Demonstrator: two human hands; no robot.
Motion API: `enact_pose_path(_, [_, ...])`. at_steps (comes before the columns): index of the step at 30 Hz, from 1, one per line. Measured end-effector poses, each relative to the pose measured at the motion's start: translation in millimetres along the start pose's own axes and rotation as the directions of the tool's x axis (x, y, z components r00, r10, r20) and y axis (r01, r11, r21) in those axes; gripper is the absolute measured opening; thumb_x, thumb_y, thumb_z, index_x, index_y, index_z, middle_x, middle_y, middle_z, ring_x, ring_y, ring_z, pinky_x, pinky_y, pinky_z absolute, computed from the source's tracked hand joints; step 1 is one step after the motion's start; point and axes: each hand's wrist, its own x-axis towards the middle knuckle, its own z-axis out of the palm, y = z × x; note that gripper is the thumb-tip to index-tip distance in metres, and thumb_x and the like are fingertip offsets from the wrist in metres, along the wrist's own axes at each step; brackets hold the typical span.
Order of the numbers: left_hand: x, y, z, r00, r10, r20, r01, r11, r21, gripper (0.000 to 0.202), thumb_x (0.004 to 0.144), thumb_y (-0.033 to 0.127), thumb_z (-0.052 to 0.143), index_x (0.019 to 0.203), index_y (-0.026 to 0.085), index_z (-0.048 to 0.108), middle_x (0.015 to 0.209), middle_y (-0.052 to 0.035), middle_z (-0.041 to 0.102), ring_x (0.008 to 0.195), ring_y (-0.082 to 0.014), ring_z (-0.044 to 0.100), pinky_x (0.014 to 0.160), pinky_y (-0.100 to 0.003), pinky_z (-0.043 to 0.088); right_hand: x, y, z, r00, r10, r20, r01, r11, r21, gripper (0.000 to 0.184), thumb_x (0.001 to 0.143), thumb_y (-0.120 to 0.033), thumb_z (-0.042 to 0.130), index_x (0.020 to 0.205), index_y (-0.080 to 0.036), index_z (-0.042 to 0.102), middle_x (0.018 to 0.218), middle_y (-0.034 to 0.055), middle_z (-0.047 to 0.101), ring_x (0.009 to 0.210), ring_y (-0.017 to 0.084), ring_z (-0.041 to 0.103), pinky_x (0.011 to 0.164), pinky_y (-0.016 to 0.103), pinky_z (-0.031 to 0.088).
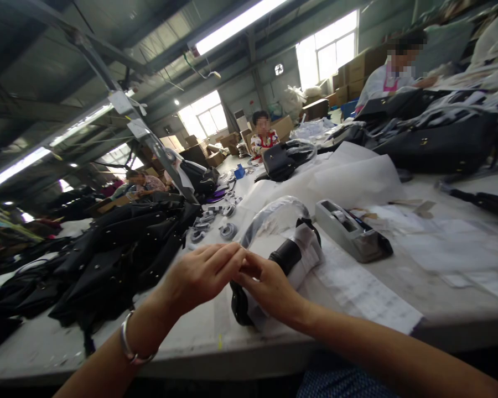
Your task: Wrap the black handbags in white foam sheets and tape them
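Observation:
My left hand (203, 272) and my right hand (271, 284) meet at the fingertips over a black bag on the table. Both are closed in a pinch, and whatever lies between the fingers is hidden. The black bag (287, 256) is partly wrapped in white tissue paper (309, 249). An arched bag handle (280, 207), covered in clear film, rises just beyond my fingers. Part of the bag is behind my right hand. A grey tape dispenser (348, 229) stands to the right of the bag.
Black bags (120, 249) are heaped at the left, and more black bags (440, 135) lie at the right. Several grey rolled strips (228, 229) sit beyond my left hand. White sheets (369, 287) cover the table at right. Co-workers (265, 132) are at the far side.

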Motion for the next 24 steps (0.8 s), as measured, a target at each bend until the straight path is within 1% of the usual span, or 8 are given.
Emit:
enact_pose_path(4, [-6,1,2.0,0.996,-0.089,-0.025,0.087,0.993,-0.077,0.021,0.092,0.008,0.057,0.113,0.008,0.062,0.108,-0.0128,0.072,0.095,-0.0213,0.071,0.083,-0.032,0.06,0,1,2,0.999,-0.033,-0.011,0.034,0.999,0.028,0.032,0.091,-0.026,0.062,0.123,-0.02,0.064,0.103,0.0027,0.072,0.098,0.02,0.067,0.095,0.035,0.051])
enact_pose_path(8, [-20,6,5.6,0.997,-0.077,-0.012,0.076,0.992,-0.101,0.018,0.094,0.01,0.054,0.11,0.012,0.063,0.106,-0.0109,0.074,0.091,-0.019,0.072,0.079,-0.029,0.06,1,4,-1,0.998,-0.036,-0.043,0.039,0.997,0.066,0.031,0.093,-0.027,0.061,0.122,-0.021,0.066,0.111,0.0034,0.072,0.104,0.021,0.066,0.1,0.036,0.05])
enact_pose_path(10, [-29,7,6.7,0.985,-0.175,0.005,0.174,0.974,-0.148,0.018,0.094,0.011,0.055,0.11,0.014,0.064,0.106,-0.0086,0.074,0.089,-0.0169,0.072,0.079,-0.026,0.059,1,4,-2,0.999,-0.031,-0.031,0.033,0.998,0.058,0.029,0.093,-0.026,0.061,0.121,-0.022,0.066,0.114,0.004,0.072,0.108,0.022,0.066,0.101,0.037,0.05])
enact_pose_path(11, [-32,7,7.2,0.961,-0.278,0.002,0.274,0.944,-0.186,0.017,0.094,0.013,0.057,0.109,0.016,0.065,0.104,-0.0069,0.074,0.089,-0.0156,0.072,0.08,-0.024,0.058,0,3,-2,1.0,-0.027,-0.017,0.028,0.998,0.053,0.03,0.093,-0.026,0.06,0.122,-0.023,0.066,0.116,0.0043,0.072,0.109,0.023,0.066,0.101,0.038,0.05])
enact_pose_path(13, [-35,8,8.4,0.86,-0.51,-0.007,0.486,0.825,-0.289,0.014,0.092,0.016,0.061,0.104,0.019,0.067,0.101,-0.0039,0.074,0.089,-0.0135,0.071,0.082,-0.021,0.057,-1,2,-1,1.0,-0.008,0.003,0.008,0.999,0.048,0.032,0.093,-0.027,0.06,0.125,-0.023,0.065,0.117,0.0052,0.072,0.111,0.024,0.066,0.101,0.039,0.051])
enact_pose_path(15, [-32,9,11.0,0.768,-0.64,-0.005,0.587,0.707,-0.395,0.012,0.092,0.018,0.063,0.102,0.02,0.069,0.101,-0.003,0.074,0.09,-0.0132,0.071,0.084,-0.021,0.057,-2,2,0,1.0,0.007,-0.001,-0.007,0.999,0.051,0.033,0.093,-0.028,0.061,0.126,-0.023,0.064,0.117,0.0058,0.072,0.111,0.024,0.067,0.1,0.04,0.052])
enact_pose_path(16, [-30,10,13.1,0.75,-0.661,0.007,0.597,0.673,-0.436,0.013,0.092,0.018,0.063,0.104,0.02,0.069,0.103,-0.0033,0.074,0.092,-0.0138,0.071,0.085,-0.022,0.057,-2,2,0,1.0,0.011,-0.005,-0.011,0.999,0.046,0.033,0.093,-0.028,0.062,0.126,-0.023,0.065,0.118,0.0058,0.072,0.111,0.024,0.067,0.1,0.04,0.052])
enact_pose_path(24, [-20,8,34.5,0.753,-0.658,0.006,0.564,0.639,-0.523,0.021,0.094,0.018,0.06,0.113,0.02,0.07,0.108,-0.0046,0.074,0.096,-0.0141,0.071,0.086,-0.022,0.057,-2,3,-2,1.0,0.018,0.017,-0.017,1.0,-0.023,0.026,0.093,-0.03,0.063,0.116,-0.021,0.072,0.114,0.0053,0.074,0.108,0.025,0.068,0.1,0.04,0.052])
